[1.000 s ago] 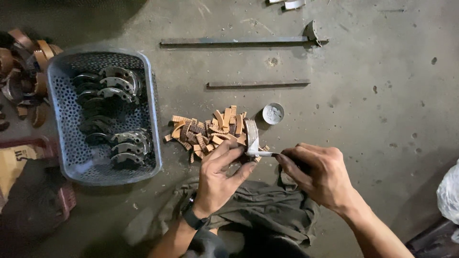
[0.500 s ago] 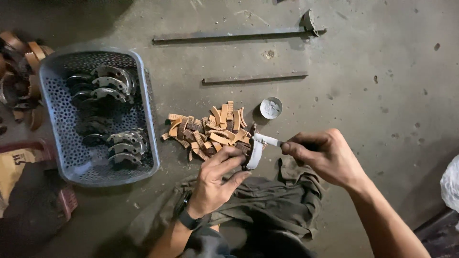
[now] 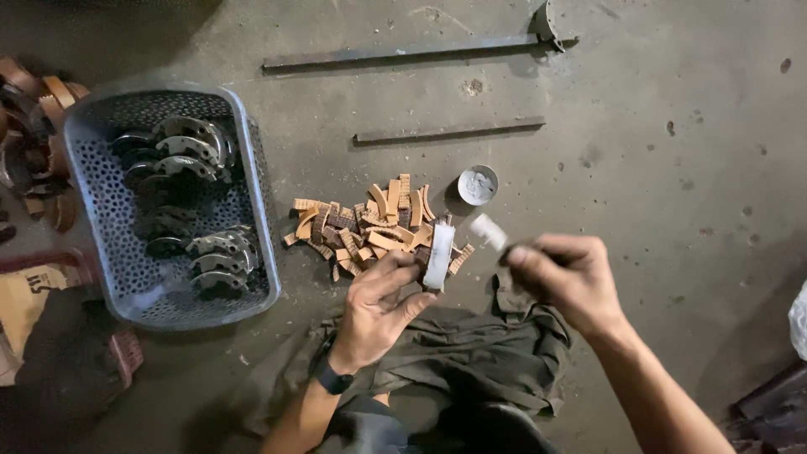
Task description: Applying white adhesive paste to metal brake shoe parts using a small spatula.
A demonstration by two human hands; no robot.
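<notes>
Curved strip: the pale curved strip [image 3: 439,255] stands upright above the floor, just in front of the pile of brown lining pieces [image 3: 370,225].
Left hand: the left hand [image 3: 380,304] has its grip clamped on the strip's lower end.
Right hand: the right hand [image 3: 561,282] has its grip closed on a small brush [image 3: 489,231], whose white tip sits just beside the strip.
Tin: a small round tin [image 3: 477,185] sits near the pile.
Basket: a grey perforated basket [image 3: 92,202] of metal shoes lies well to the left.
Cloth: an olive cloth [image 3: 471,353] lies under the hands.
</notes>
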